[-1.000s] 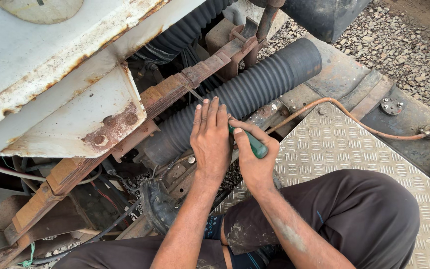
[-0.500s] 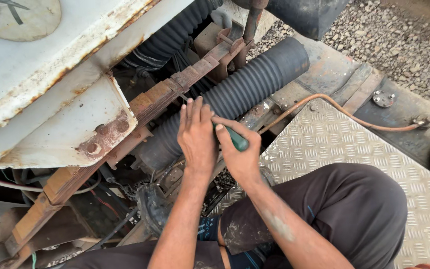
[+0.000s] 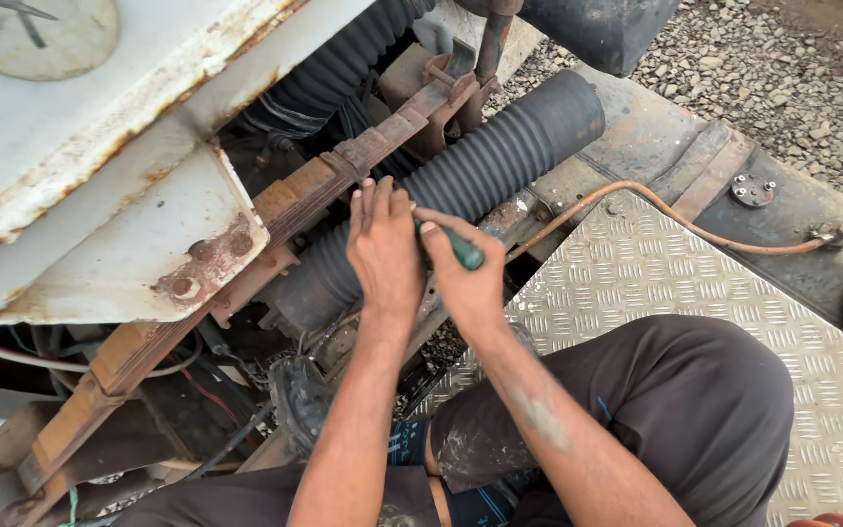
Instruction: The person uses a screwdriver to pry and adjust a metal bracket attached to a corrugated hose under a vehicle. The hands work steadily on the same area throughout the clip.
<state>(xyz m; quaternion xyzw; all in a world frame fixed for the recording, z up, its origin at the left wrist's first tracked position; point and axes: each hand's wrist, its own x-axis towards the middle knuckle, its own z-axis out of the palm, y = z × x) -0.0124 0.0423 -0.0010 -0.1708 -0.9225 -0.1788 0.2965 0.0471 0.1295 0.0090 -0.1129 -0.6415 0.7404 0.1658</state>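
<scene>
Both hands work at the black corrugated hose (image 3: 500, 161): our left hand (image 3: 382, 244) lies flat against it (to steady us), our right hand (image 3: 461, 278) clenched round a green-handled screwdriver (image 3: 462, 251).

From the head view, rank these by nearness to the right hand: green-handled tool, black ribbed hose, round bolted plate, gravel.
1. green-handled tool, in the right hand.
2. black ribbed hose, just above it.
3. round bolted plate, far right.
4. gravel, upper right, beyond it.
</scene>
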